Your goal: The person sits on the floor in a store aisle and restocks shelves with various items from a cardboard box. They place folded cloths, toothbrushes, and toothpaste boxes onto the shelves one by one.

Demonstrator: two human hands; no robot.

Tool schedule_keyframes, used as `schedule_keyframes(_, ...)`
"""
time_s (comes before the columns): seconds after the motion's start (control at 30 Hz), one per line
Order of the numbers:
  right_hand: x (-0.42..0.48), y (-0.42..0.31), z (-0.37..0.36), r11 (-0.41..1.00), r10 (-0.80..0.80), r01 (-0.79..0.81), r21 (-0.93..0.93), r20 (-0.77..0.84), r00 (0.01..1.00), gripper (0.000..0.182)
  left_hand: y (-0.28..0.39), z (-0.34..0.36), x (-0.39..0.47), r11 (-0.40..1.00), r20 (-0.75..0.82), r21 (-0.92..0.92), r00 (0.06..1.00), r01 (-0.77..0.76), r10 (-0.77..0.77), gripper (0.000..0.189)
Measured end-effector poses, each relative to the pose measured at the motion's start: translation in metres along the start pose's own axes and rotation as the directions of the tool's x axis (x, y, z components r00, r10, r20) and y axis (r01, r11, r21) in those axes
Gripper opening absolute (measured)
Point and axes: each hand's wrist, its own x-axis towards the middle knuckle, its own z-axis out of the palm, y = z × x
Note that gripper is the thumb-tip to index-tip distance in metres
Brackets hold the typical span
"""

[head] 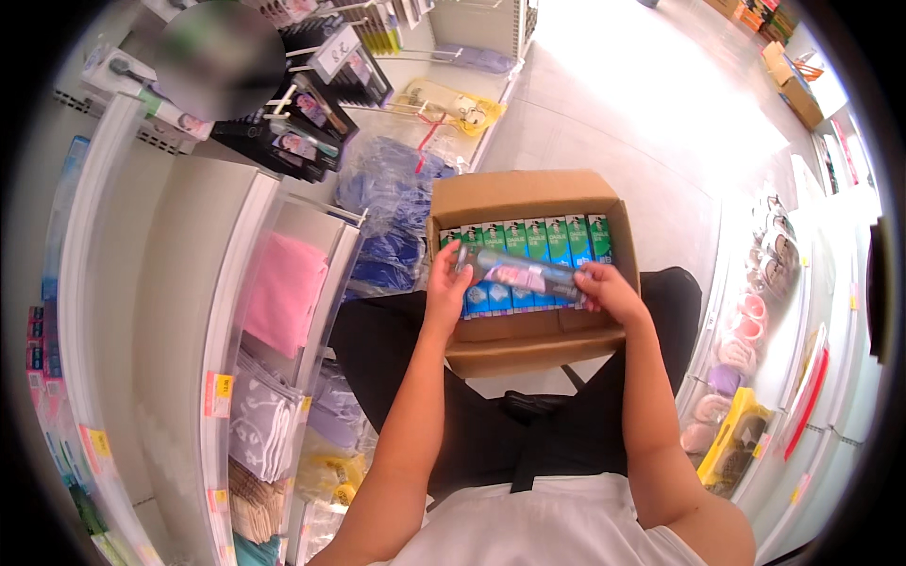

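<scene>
Between both hands I hold a slim black-backed blister pack (527, 274) with a picture on it, tilted slightly down to the right. My left hand (446, 283) grips its left end, and my right hand (607, 289) pinches the right end. What is inside the pack is blurred. Just beneath it, an open cardboard box (538, 189) stands before my knees. Inside stands a row of green-and-blue Darlie toothpaste cartons (536, 237). The pack and my hands hide parts of those cartons.
Shelves with price tags rise on the left, holding pink cloth (289, 293) and folded grey textiles (263, 417). Hooked black packs (304, 134) hang at upper left. Plastic-wrapped blue goods (389, 205) lie beside the box. Slippers (750, 318) line the right rack. Pale floor (637, 120) stretches ahead.
</scene>
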Motion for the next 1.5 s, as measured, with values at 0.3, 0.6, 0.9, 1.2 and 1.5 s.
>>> schedule_keyframes(0.3,0.003,-0.009,-0.010,0.883,-0.165,0.268,0.386,-0.279,0.946,0.020,-0.061,-0.012,-0.008,0.680,0.287,0.711,0.956,-0.176,-0.052,0.026)
schedule_keyframes(0.6,0.039,-0.061,0.096,0.898,-0.303,0.323,0.299,-0.113,0.946,0.023,-0.072,-0.019,-0.007,0.710,0.290,0.704,0.925,-0.033,-0.244,0.030)
schedule_keyframes(0.9,0.053,-0.142,0.162,0.859,-0.436,0.428,0.282,-0.037,0.899,0.025,-0.071,-0.015,-0.007,0.727,0.311,0.685,0.921,-0.047,-0.233,0.029)
schedule_keyframes(1.2,0.057,-0.178,0.186,0.862,-0.453,0.440,0.253,-0.004,0.891,0.028,-0.073,-0.015,-0.006,0.742,0.301,0.670,0.921,-0.019,-0.249,0.030)
schedule_keyframes(1.5,0.055,-0.185,0.193,0.859,-0.442,0.432,0.275,-0.031,0.897,0.027,-0.075,-0.014,-0.004,0.746,0.318,0.665,0.920,-0.045,-0.228,0.028)
